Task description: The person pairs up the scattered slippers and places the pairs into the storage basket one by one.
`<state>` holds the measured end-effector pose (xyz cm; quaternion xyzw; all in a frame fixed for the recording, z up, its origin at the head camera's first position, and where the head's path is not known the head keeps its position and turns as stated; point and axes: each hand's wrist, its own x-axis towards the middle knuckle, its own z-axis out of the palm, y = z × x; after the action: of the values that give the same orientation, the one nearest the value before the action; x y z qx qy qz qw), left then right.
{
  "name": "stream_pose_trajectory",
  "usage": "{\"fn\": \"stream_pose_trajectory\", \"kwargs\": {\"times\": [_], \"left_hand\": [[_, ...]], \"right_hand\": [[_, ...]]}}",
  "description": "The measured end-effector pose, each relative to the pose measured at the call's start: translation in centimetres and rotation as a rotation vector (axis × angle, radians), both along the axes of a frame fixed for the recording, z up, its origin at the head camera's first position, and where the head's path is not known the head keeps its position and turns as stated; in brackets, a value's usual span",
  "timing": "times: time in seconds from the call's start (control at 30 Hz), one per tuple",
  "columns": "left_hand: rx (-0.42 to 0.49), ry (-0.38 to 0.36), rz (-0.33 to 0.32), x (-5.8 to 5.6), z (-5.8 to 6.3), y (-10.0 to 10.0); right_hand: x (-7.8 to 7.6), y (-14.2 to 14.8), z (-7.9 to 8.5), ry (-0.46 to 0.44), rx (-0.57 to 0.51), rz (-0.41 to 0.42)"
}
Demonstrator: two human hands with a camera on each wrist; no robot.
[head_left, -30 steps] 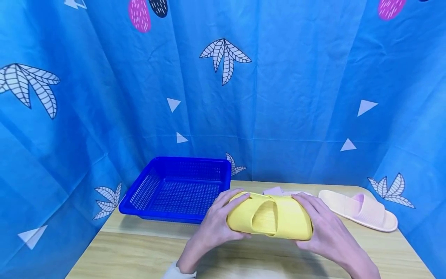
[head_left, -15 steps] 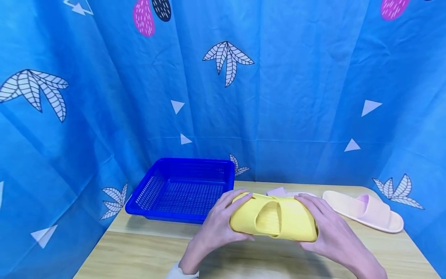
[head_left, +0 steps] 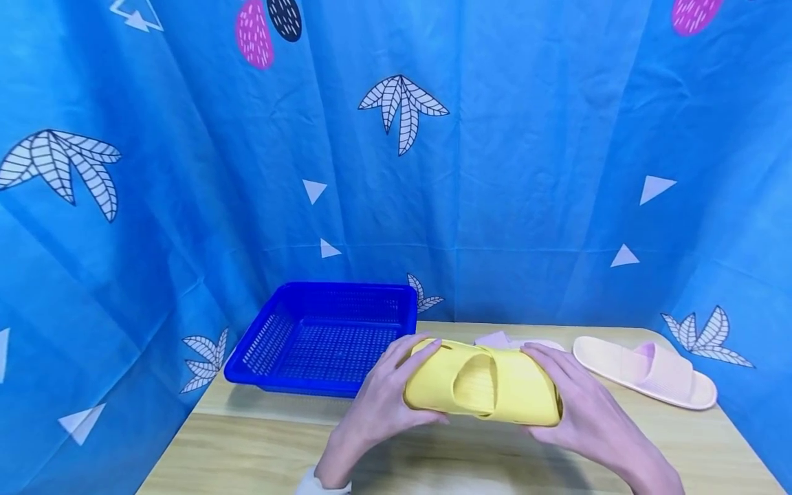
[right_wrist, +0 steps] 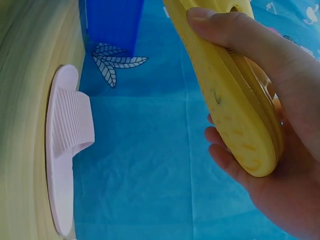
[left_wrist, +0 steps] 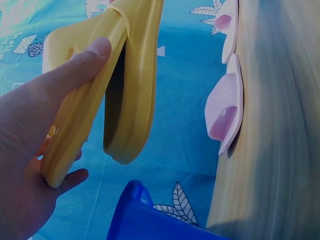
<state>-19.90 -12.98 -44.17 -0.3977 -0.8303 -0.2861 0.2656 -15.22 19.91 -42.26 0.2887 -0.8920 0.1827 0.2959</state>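
Note:
A pair of yellow slippers (head_left: pixel 526 388) is held up above the table, the two nested into each other with their straps crossing in the middle. My left hand (head_left: pixel 386 388) grips the left end, fingers over the top and thumb below. At the other end my right hand (head_left: pixel 584 409) grips in the same way. In the left wrist view a gap shows between the two yellow slippers (left_wrist: pixel 138 100). The right wrist view shows the patterned sole of one yellow slipper (right_wrist: pixel 232 115) facing outward, the right thumb lying along its edge.
A blue plastic basket (head_left: pixel 318 385) stands at the back left of the wooden table (head_left: pixel 260 447). One pink slipper (head_left: pixel 662 375) lies at the back right; another pink slipper (head_left: pixel 495 339) is mostly hidden behind the yellow pair. A blue patterned curtain (head_left: pixel 526 172) surrounds the table.
The head view has shifted slightly, so the scene sits a little further right than a second ago. Both hands keep gripping the yellow slippers in nearly the same place.

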Motion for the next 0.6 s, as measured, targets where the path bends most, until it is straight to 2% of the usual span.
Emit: {"fn": "stream_pose_trajectory", "kwargs": {"times": [0.2, 0.37, 0.6], "left_hand": [[-0.012, -0.016, 0.012, -0.1, 0.3, 0.2], [-0.036, -0.022, 0.043, 0.0, -0.2, -0.2], [-0.075, -0.005, 0.042, 0.3, -0.5, -1.0]], "right_hand": [[-0.2, 0.3, 0.1, -0.029, -0.017, -0.002], [-0.5, 0.3, -0.1, -0.067, -0.024, 0.01], [-0.6, 0.0, -0.2, -0.099, -0.032, 0.025]]}}
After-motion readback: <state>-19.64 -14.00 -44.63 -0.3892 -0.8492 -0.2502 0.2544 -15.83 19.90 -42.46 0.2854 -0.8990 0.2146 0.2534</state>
